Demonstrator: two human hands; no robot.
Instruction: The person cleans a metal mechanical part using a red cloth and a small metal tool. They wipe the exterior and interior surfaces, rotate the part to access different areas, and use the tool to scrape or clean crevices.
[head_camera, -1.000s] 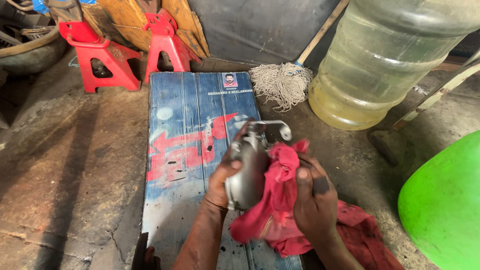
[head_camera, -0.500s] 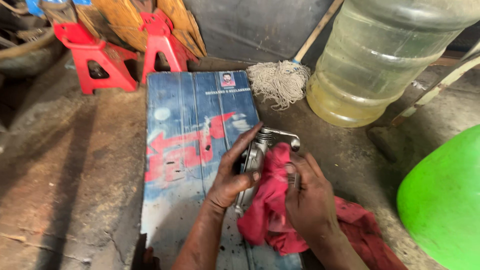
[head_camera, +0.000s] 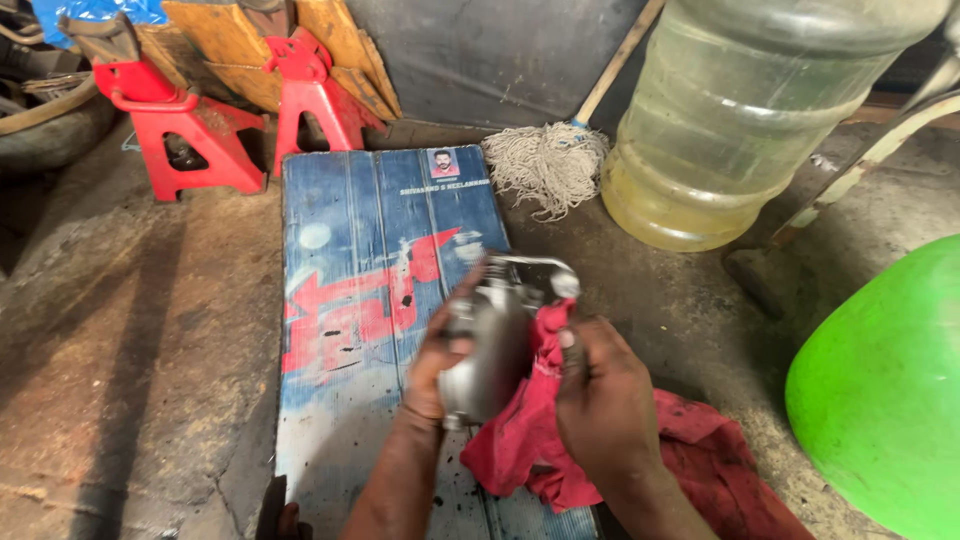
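Left hand (head_camera: 440, 365): wrapped round the near side of a grey metal machine part (head_camera: 490, 345), fingers closed on its rounded body, lifted just above the board. Right hand (head_camera: 600, 410): closed on a red rag (head_camera: 540, 440), pressing it against the right flank of the metal part, thumb up along the cloth. Metal part: curved casting with a bright bent bracket or tube at its top end, held tilted, over the right half of the board near its middle. Rag: bunched under the right hand, trailing down and right off the board edge onto the floor. Blue printed board (head_camera: 350, 260): flat on the floor, long edges running away from the camera, worn paint and dark specks at the near end; left half bare, far end bare. Concrete floor (head_camera: 130, 350): stained, rust-toned, open to the left of the board. Two red jack stands (head_camera: 180, 125): beyond the far left corner of the board, apart from it. Mop head (head_camera: 545, 165): pale cords, just past the far right corner, handle slanting up against a dark panel. Large clear water jar (head_camera: 740, 120): right of the mop, yellowish liquid at its base. Green plastic container (head_camera: 880, 390): at the right edge, well apart from the hands, narrowing the room on that side
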